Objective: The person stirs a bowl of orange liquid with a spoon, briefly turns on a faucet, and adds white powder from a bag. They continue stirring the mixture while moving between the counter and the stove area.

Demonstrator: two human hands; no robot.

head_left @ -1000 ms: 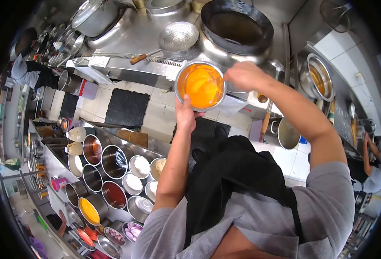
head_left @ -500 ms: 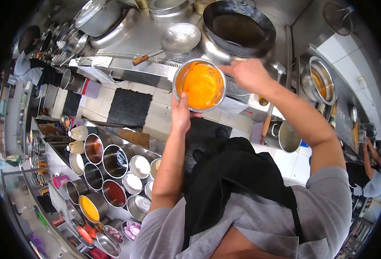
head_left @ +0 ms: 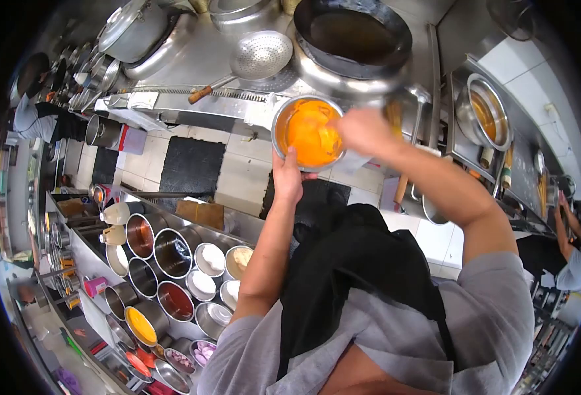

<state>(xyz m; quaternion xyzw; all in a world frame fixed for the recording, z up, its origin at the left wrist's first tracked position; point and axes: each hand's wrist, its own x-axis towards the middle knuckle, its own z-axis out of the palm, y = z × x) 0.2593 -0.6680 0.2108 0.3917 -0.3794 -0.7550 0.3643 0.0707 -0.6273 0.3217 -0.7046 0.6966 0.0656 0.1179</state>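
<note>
A round metal bowl [head_left: 275,137] is held up in front of the stove's edge, tilted so its inside faces me. Thick orange batter [head_left: 307,141] covers its bottom and streaks its wall. My left hand [head_left: 288,179] grips the bowl from below, thumb over the near rim and fingers underneath. At the right rim is my right hand [head_left: 367,131], blurred by motion, its fingers curled towards the batter. Whatever it holds, if anything, is hidden. Beyond the bowl, a perforated skimmer [head_left: 261,56] with a wooden handle lies on the stove top.
A black wok [head_left: 353,39] with dark liquid sits on the stove; a lidded pot [head_left: 132,33] stands left. A metal basin [head_left: 484,113] is at the right. Several pots of sauces and powders fill the counter [head_left: 188,336] at lower left. Other people [head_left: 570,263] stand at both sides.
The bowl has shifted slightly right and down in view. My right hand has moved down and left, over the bowl's right rim. The batter's surface has a different shape.
</note>
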